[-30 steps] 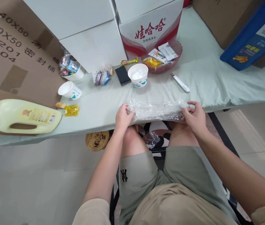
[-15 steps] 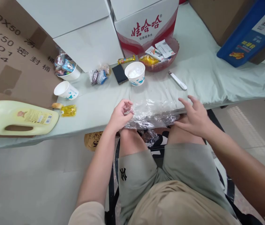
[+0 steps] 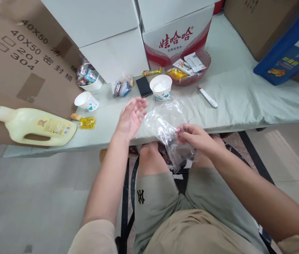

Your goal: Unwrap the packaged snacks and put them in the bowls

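Clear plastic film, pinched in right hand; left hand beside it, loosely open, empty; white paper cup beyond both.

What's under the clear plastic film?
Under the upper part of the clear plastic film, the pale green tablecloth shows through. Past the cloth's edge, film creases and the right hand partly hide what's behind.

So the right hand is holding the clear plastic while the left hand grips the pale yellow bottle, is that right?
Not quite: the left hand does not grip the pale yellow bottle. The head view shows that hand open and well apart from the bottle. The rest stands: the right hand is holding the clear plastic.
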{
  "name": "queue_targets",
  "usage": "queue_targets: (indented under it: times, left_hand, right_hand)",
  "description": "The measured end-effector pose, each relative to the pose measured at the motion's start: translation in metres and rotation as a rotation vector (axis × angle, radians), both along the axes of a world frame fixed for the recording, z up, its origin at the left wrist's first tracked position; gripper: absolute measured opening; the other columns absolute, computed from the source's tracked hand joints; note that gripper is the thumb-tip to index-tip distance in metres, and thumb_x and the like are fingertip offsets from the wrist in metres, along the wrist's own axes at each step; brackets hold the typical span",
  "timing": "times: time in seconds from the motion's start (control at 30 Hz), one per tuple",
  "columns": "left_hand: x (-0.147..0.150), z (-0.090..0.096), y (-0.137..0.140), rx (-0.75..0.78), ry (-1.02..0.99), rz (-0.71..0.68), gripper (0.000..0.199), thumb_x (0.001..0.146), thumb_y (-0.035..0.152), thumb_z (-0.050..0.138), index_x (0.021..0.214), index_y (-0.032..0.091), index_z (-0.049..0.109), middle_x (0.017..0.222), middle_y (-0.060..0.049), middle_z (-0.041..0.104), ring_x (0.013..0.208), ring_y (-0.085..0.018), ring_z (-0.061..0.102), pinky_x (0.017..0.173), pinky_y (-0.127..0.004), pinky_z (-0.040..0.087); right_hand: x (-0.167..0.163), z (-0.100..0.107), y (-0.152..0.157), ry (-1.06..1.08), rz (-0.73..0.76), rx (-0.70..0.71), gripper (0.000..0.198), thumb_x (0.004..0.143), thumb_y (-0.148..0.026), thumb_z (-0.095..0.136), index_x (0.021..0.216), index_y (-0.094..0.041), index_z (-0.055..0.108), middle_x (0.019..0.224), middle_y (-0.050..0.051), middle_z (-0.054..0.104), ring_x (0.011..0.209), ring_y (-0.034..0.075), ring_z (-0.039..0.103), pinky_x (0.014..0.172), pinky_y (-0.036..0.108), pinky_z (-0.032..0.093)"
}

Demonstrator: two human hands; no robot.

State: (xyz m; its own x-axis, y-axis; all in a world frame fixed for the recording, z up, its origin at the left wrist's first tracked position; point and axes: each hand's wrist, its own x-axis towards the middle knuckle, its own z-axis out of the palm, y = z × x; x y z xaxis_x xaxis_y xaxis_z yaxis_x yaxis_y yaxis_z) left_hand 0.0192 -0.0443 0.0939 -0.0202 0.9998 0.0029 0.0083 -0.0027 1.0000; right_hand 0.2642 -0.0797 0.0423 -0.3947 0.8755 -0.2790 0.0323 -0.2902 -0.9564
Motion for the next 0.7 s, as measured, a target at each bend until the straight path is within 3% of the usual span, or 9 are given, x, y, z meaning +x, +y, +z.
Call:
queue_targets:
  times: [0.07,0.1,0.17,0.23,0.33,0.5,0.6,0.7]
  left_hand:
    - [0.013,-0.032,-0.013,-0.161,-0.149,-0.125,0.065,0.082,0.076,0.056,0.105,0.016,0.064,0.109,-0.019,0.07,0.11,-0.029,0.069,0.086,-0.038,0.059]
    - [0.022,-0.046,-0.023,-0.235,-0.181,-0.221,0.069,0.076,0.078,0.062,0.106,0.015,0.065,0.111,-0.021,0.07,0.11,-0.03,0.069,0.088,-0.04,0.059]
    - [0.04,-0.07,-0.042,-0.295,-0.144,-0.335,0.063,0.07,0.06,0.08,0.114,0.018,0.064,0.119,-0.018,0.07,0.116,-0.03,0.067,0.095,-0.041,0.057]
    - [0.053,-0.083,-0.055,-0.276,-0.038,-0.317,0.047,0.074,0.045,0.079,0.111,0.02,0.065,0.117,-0.013,0.072,0.115,-0.027,0.067,0.097,-0.04,0.056]
    - [0.059,-0.089,-0.057,-0.302,0.023,-0.219,0.02,0.086,0.034,0.064,0.1,0.02,0.066,0.104,-0.008,0.075,0.098,-0.021,0.072,0.088,-0.036,0.058]
    - [0.053,-0.093,-0.046,-0.431,-0.046,-0.033,0.014,0.087,0.027,0.055,0.096,0.019,0.062,0.085,-0.005,0.075,0.07,-0.017,0.071,0.064,-0.029,0.057]
    - [0.05,-0.097,-0.048,-0.507,-0.103,-0.138,0.03,0.088,0.03,0.055,0.116,0.021,0.059,0.092,-0.007,0.076,0.072,-0.018,0.074,0.064,-0.03,0.058]
    - [0.051,-0.104,-0.054,-0.54,-0.026,-0.28,0.042,0.085,0.03,0.061,0.126,0.021,0.056,0.083,-0.005,0.075,0.069,-0.019,0.073,0.062,-0.03,0.057]
  right_hand:
    - [-0.002,-0.008,-0.002,0.035,-0.133,-0.117,0.016,0.077,-0.031,0.065,0.087,-0.022,0.058,0.085,0.003,0.073,0.065,0.014,0.067,0.06,0.026,0.054]
    - [-0.003,-0.013,-0.003,0.05,-0.178,-0.148,0.017,0.078,-0.032,0.065,0.089,-0.022,0.058,0.087,0.003,0.073,0.067,0.014,0.069,0.06,0.026,0.055]
    - [-0.002,-0.022,-0.007,0.074,-0.213,-0.161,0.018,0.08,-0.034,0.065,0.095,-0.024,0.06,0.09,0.004,0.075,0.071,0.016,0.071,0.063,0.028,0.059]
    - [0.002,-0.03,-0.012,0.08,-0.199,-0.149,0.021,0.082,-0.034,0.064,0.101,-0.024,0.063,0.093,0.005,0.075,0.075,0.018,0.073,0.068,0.031,0.061]
    - [0.01,-0.039,-0.02,0.046,-0.174,-0.177,0.022,0.086,-0.034,0.063,0.105,-0.024,0.066,0.089,0.005,0.075,0.073,0.02,0.074,0.066,0.033,0.062]
    - [0.018,-0.042,-0.026,0.004,-0.196,-0.224,0.025,0.089,-0.034,0.062,0.111,-0.023,0.066,0.068,0.002,0.071,0.058,0.018,0.069,0.057,0.029,0.059]
    - [0.02,-0.043,-0.028,0.036,-0.244,-0.201,0.029,0.089,-0.036,0.061,0.115,-0.024,0.065,0.068,0.001,0.07,0.06,0.018,0.07,0.057,0.029,0.059]
    - [0.022,-0.047,-0.032,0.034,-0.22,-0.205,0.035,0.087,-0.038,0.063,0.12,-0.024,0.062,0.071,0.001,0.07,0.062,0.019,0.071,0.056,0.029,0.058]
